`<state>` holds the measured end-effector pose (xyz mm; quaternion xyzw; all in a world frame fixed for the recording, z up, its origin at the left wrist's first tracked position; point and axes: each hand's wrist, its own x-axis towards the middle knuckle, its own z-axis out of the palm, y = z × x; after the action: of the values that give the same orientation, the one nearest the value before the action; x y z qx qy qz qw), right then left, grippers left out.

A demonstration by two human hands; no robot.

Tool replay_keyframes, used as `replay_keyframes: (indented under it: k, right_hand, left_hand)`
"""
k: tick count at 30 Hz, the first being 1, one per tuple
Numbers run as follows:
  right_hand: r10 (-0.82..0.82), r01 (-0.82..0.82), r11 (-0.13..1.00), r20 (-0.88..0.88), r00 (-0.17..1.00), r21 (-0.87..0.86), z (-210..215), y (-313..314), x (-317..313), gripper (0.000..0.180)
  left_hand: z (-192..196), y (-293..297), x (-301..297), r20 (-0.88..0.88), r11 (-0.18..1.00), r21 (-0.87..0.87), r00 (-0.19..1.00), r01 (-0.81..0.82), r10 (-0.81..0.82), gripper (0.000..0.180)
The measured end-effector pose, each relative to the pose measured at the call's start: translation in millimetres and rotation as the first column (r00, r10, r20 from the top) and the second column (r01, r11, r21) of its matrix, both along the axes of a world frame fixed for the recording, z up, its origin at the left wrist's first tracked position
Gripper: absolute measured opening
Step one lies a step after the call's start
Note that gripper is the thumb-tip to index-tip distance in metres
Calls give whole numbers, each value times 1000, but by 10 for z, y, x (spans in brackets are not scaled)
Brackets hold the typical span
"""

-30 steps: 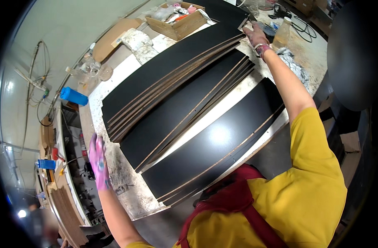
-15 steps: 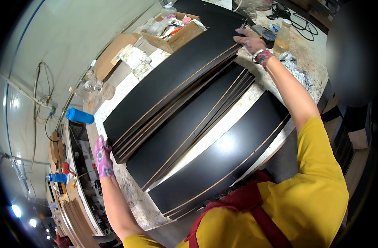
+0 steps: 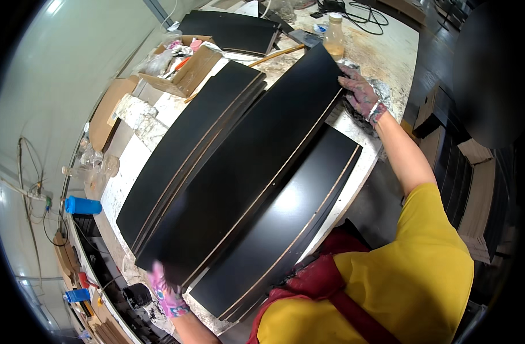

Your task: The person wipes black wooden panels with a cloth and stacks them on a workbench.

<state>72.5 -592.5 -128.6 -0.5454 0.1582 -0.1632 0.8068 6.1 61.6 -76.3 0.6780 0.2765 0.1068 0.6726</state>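
A long black panel with a brown edge lies slantwise between my two hands, covering the middle of the workbench. My left hand, in a pink patterned glove and slightly blurred, grips its near left end. At the far right end, my gloved right hand has its fingers on the panel's edge and corner. Beyond this panel is a stack of similar black panels. Closer to my body, another stack of black panels has a shiny top face. Whatever lies directly under the held panel is mostly hidden.
A cardboard box of odds and ends stands at the back, near another black panel. A bottle stands at the far right by black cables. A blue bottle and a black cup are at left.
Both hands have come toward my body, bringing a panel from the far stack over the middle one. The view has shifted, and more of the back of the bench shows.
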Motion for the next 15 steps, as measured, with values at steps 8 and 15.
replay_keyframes:
  k: [8, 15]
  right_hand:
    - [-362, -198, -46, -168, 917, -979, -383, -410, -240, 58]
    - [-479, -18, 336, -187, 858, -942, -721, -1232, -389, 49]
  left_hand:
    - [444, -605, -389, 268, 993, 15, 956, 117, -116, 43]
    - [590, -823, -164, 198, 980, -45, 963, 195, -182, 45]
